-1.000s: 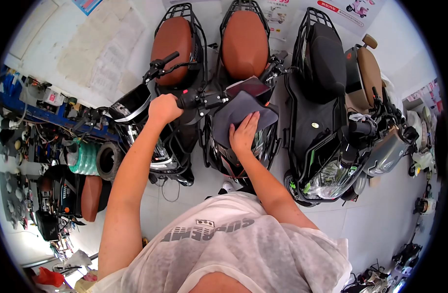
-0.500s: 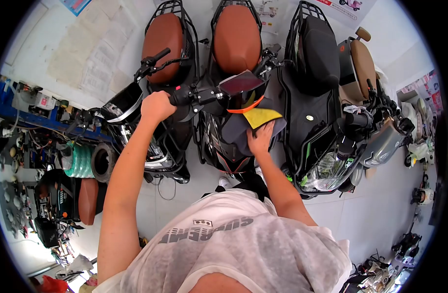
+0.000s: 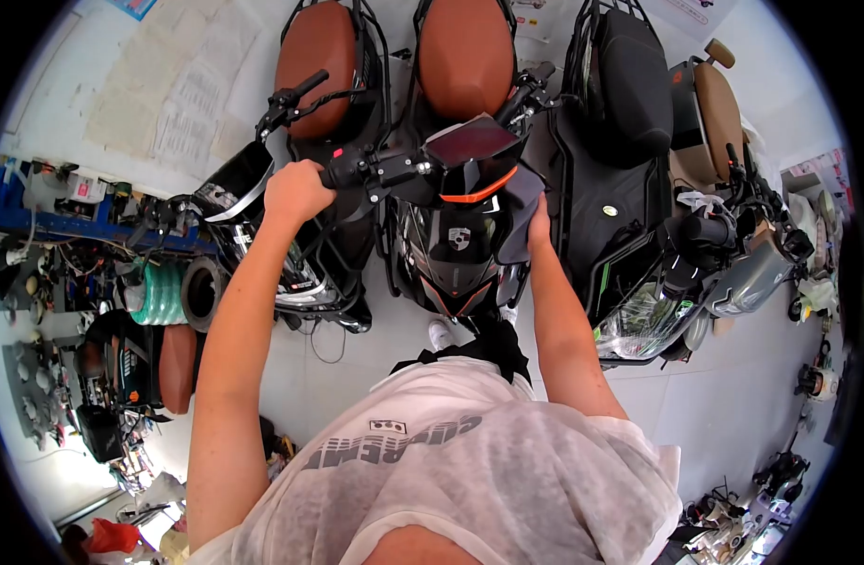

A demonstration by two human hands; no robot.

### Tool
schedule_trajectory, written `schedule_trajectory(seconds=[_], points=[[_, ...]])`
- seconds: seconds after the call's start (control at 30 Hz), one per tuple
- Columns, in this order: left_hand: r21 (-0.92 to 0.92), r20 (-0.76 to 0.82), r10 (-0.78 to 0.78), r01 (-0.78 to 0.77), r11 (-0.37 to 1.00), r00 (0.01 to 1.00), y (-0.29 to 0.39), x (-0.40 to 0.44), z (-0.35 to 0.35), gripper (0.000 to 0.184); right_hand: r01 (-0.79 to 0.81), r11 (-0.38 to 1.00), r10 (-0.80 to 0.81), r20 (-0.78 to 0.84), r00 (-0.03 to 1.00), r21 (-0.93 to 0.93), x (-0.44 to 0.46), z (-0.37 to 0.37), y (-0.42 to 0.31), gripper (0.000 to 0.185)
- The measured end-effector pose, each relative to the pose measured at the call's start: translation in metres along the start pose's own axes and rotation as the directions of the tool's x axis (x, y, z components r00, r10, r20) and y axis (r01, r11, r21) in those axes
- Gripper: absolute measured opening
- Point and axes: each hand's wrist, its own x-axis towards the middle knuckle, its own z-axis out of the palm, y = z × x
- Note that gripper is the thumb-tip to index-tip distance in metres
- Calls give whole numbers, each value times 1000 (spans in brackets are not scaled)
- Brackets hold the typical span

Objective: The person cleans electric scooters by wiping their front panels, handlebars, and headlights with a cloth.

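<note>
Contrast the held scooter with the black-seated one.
The held scooter has a brown seat; the black-seated scooter, a black one. The held scooter's front bears a shield badge and orange strip; the black-seated scooter's shows green trim and clear plastic. The left hand grips the held scooter's handlebar; neither hand grips the black-seated scooter. Both look mostly black.

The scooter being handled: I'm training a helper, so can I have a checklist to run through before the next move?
1. Left hand gripping the handlebar: ok.
2. Right hand touching the grey cloth: ok.
3. Shield emblem uncovered: ok.
4. Orange strip uncovered: ok.
5. Front panel free of dust: cannot tell at this size.
6. Stand lowered: cannot tell, not visible.
</note>
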Motion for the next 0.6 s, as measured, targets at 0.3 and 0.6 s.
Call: schedule_trajectory(seconds=[0.3,0.6], points=[[-14,-1,-5,5,1000,1000,4,0,-4,46,-100,976,105,-18,994,195,-2,-40,91,65],[-1,-12,10,-10,1000,1000,5,-3,-6,46,303,820,-371,-47,928,-486,-52,-12,46,54]])
